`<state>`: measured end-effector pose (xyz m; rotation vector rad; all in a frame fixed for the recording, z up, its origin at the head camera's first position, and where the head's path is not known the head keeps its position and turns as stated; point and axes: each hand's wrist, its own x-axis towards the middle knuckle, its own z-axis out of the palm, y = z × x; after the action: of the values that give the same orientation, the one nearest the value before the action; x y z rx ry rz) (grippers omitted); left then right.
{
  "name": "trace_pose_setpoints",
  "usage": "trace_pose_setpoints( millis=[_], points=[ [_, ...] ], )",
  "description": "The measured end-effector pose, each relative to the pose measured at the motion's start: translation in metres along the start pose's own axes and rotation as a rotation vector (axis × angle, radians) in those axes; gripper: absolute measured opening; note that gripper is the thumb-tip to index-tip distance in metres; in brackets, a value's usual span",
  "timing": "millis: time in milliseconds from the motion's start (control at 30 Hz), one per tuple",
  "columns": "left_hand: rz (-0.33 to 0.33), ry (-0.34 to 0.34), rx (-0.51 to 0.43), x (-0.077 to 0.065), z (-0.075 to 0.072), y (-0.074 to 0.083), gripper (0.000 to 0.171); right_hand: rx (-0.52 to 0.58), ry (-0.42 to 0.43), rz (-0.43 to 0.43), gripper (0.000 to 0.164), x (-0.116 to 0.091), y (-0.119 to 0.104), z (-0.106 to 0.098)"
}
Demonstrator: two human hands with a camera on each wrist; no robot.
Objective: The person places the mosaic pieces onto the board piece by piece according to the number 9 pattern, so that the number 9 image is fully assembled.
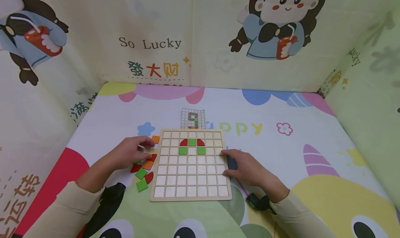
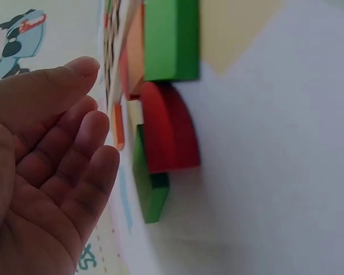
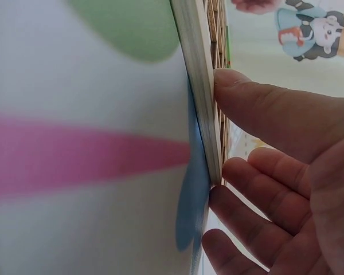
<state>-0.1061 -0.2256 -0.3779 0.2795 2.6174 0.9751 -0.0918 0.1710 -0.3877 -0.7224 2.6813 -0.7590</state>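
Note:
A wooden grid board (image 1: 192,168) lies flat in front of me. In its upper rows sit a green square tile (image 1: 192,142) between two red quarter-round tiles (image 1: 183,143), and two more green tiles (image 1: 183,150) in the row below. My left hand (image 1: 128,153) is over the loose tiles left of the board, fingers loosely bent and nothing held. Close by it are a red quarter-round tile (image 2: 169,129) and a green tile (image 2: 172,40). My right hand (image 1: 248,167) touches the board's right edge with thumb and fingertips (image 3: 232,77), fingers fairly straight.
A printed grid card (image 1: 193,118) with a coloured tile pattern lies behind the board. Left of the board are loose tiles, among them an orange square (image 1: 155,139) and a green square (image 1: 142,186). A patterned cloth (image 1: 268,147) covers the table, with printed curtains around it.

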Motion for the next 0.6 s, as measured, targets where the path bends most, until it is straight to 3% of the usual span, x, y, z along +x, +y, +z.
trace_pose_setpoints(
  millis=[600],
  points=[
    [0.044, -0.031, 0.049, 0.0079, 0.0098, 0.0011, 0.033, -0.002, -0.01, 0.016, 0.059, 0.0003, -0.0005, -0.0004]
  ],
)
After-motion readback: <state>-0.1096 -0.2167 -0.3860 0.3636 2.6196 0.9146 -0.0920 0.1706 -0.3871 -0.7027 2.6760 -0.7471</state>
